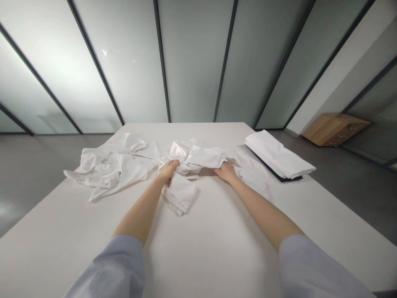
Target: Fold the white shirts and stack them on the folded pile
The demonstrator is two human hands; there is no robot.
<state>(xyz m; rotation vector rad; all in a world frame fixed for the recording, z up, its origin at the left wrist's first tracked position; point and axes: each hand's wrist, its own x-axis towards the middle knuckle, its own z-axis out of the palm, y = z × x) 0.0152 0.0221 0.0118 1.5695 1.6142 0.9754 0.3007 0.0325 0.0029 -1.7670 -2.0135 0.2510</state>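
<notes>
A crumpled white shirt lies across the middle of the table, with a buttoned cuff end hanging toward me. My left hand is closed on the shirt's left part, the fingers partly hidden by cloth. On the other side, my right hand grips the shirt's near edge, which is lifted slightly off the table between the hands. More thin white cloth spreads to the right, past my right hand. Left of my hands rests another rumpled white garment, close to the shirt.
The white table reaches from me to its far edge. A folded white stack sits on a dark folded piece near the right edge. Frosted glass panels stand behind. A wooden cabinet is on the floor at right.
</notes>
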